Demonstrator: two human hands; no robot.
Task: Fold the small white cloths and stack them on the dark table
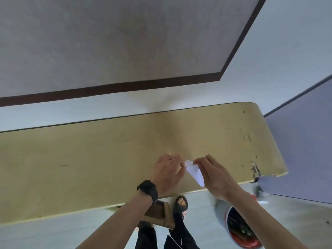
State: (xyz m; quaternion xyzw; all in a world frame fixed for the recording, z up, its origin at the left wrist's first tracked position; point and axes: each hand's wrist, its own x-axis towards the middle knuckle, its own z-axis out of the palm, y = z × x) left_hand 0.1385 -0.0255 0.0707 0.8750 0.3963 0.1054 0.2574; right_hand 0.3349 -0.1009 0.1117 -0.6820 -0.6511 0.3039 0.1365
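A small white cloth is held just above a yellowish wooden table, near its front edge. My right hand pinches the cloth's upper right part, and the cloth hangs folded down to a point below it. My left hand, with a ring and a black watch on the wrist, pinches the cloth's upper left corner with its fingertips. No dark table and no stack of cloths can be seen in this view.
The table's rounded right end has a chipped corner. A red and white bucket stands on the floor at lower right. A wooden stool and my sandalled foot are under the table's front edge. A grey-purple panel rises at right.
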